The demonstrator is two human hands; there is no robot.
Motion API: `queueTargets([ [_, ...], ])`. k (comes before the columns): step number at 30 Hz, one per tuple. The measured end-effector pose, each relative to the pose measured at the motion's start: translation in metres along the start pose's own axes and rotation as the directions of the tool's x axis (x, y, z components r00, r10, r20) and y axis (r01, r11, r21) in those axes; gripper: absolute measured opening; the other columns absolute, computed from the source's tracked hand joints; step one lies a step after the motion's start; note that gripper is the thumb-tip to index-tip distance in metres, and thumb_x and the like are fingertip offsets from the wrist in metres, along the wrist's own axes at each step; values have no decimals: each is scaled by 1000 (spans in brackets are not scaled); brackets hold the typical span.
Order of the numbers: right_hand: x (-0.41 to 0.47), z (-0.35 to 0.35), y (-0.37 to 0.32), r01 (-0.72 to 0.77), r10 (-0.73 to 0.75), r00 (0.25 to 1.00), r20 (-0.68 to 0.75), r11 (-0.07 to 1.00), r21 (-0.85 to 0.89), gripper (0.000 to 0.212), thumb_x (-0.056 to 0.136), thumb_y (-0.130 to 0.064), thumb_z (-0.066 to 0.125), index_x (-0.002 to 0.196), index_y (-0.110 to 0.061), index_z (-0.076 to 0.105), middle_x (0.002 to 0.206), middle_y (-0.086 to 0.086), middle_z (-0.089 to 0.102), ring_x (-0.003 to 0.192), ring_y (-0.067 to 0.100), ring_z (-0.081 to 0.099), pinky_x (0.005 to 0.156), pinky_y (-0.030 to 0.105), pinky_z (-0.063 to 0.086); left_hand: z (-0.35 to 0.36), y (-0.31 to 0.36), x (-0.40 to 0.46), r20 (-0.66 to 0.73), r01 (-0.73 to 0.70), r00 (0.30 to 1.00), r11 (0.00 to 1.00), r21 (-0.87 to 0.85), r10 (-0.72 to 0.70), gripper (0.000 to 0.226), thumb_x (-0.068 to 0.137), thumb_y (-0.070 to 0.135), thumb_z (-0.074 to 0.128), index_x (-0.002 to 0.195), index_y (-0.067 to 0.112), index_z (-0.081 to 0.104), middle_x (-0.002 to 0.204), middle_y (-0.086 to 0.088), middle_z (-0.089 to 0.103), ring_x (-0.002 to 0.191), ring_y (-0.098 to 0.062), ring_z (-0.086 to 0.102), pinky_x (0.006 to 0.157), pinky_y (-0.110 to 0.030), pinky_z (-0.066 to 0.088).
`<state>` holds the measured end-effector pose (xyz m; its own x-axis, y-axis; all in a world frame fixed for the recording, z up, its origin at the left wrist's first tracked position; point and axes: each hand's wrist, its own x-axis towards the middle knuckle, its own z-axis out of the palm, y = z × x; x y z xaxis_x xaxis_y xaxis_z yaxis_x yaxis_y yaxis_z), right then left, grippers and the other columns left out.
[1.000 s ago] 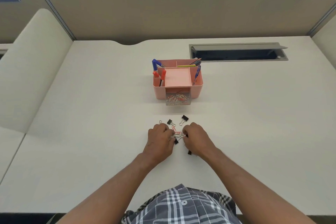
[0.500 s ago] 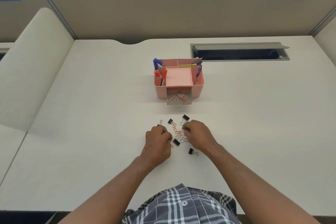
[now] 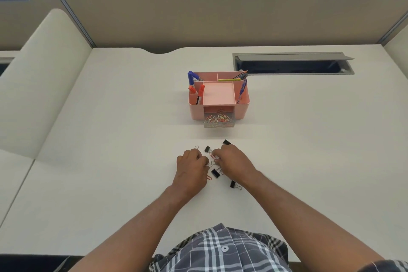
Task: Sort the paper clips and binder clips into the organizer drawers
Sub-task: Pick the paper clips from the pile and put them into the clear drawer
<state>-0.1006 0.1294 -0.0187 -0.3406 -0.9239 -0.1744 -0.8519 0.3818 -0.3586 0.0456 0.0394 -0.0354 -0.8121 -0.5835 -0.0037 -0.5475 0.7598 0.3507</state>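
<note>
Clips [image 3: 215, 173] lie scattered between left hand [image 3: 191, 169] and right hand [image 3: 233, 162].

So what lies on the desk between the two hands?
In the head view, between the left hand and right hand: a red paper clip, some pale clips, and a black binder clip nearer the person.

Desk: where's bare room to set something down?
Free: the desk left of the organizer, the stretch right of it below the cable slot, and the strip between drawer and clips. Crowded: between the left hand and right hand.
</note>
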Motion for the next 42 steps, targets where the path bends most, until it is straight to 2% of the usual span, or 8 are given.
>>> queueTargets([
  [4,-4,4,4,-18,20,998,-53,999,43,11,94,-18,56,91,-12,65,87,5,58,85,25,52,64,37,43,-1,2,5,27,-28,999,999,23,28,7,87,25,61,89,19,65,101,1,51,96,-23,46,78,-36,34],
  [8,-7,3,4,-76,84,994,-66,989,125,10,94,-17,55,85,-15,58,87,1,55,83,20,48,65,31,36,-1,3,8,35,-59,998,997,57,57,11,91,28,56,87,20,63,100,4,50,93,-22,45,76,-35,33],
  [11,-10,2,4,-104,120,989,-86,979,175,11,92,-16,54,82,-18,55,85,-2,54,82,19,49,66,32,40,-3,4,8,18,-48,999,998,51,47,15,92,23,51,88,21,65,99,4,51,93,-23,47,74,-33,28],
  [18,-10,7,3,-74,80,995,-65,993,88,9,92,-15,54,92,-12,63,96,6,60,91,26,53,67,34,41,-5,0,6,51,-24,998,997,73,20,8,83,28,64,89,23,65,99,5,51,97,-21,46,78,-37,34],
  [23,-7,6,0,-95,98,995,-29,991,94,8,92,-10,54,94,-10,61,100,8,57,94,26,50,72,35,42,-3,-1,13,78,-64,995,994,90,57,10,88,31,59,90,23,63,102,5,49,98,-21,42,80,-37,33],
  [29,-8,7,-4,-91,92,995,-31,995,32,16,84,4,51,94,-5,60,99,11,54,91,28,48,71,38,44,-3,-6,14,55,-156,987,970,185,148,10,76,13,69,77,19,62,90,4,50,83,-22,46,68,-34,33],
  [36,-10,11,0,-108,111,993,-34,992,64,17,85,4,51,93,-6,61,97,10,55,92,28,51,73,40,46,-2,-6,13,30,-147,989,974,170,144,11,75,12,72,76,21,64,86,6,53,80,-21,48,65,-32,26],
  [42,-9,4,-10,-114,114,993,-21,993,-16,27,78,11,46,98,-4,57,103,14,54,91,28,47,65,32,27,-6,-7,10,48,-144,989,977,161,138,8,78,23,73,81,21,66,90,5,54,86,-22,49,67,-35,32],
])
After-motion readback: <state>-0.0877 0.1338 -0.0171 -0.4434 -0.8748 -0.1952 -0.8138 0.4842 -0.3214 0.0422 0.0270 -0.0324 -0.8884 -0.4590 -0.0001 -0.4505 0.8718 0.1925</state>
